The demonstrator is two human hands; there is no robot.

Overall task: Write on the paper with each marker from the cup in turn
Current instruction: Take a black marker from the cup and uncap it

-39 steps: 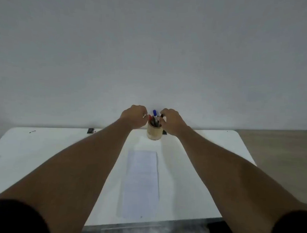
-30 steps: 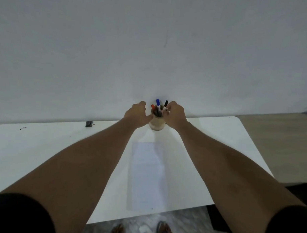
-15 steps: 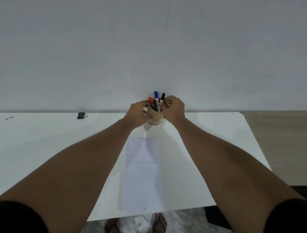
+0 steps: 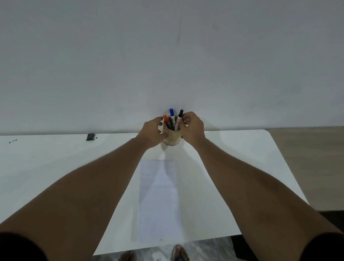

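Observation:
A tan cup (image 4: 172,137) stands at the far edge of the white table (image 4: 39,168), against the wall. Three markers stick out of it: a red-capped marker (image 4: 165,119), a blue-capped marker (image 4: 172,115) and a black-capped marker (image 4: 180,116). My left hand (image 4: 151,132) wraps the cup's left side. My right hand (image 4: 192,129) is at the cup's right side, its fingertips pinching the black-capped marker just below the cap. A white sheet of paper (image 4: 158,200) lies lengthwise on the table between my forearms, nearer to me than the cup.
A small black object (image 4: 90,137) sits at the table's far edge to the left, with tiny dark specks (image 4: 12,141) further left. A plain wall rises behind the table. The table's near edge shows my sandalled feet (image 4: 179,256) below it. Wooden floor lies to the right.
The view has tilted down, so the cup sits lower against the wall. My right fingers have closed on the black-capped marker; my left hand still grips the cup.

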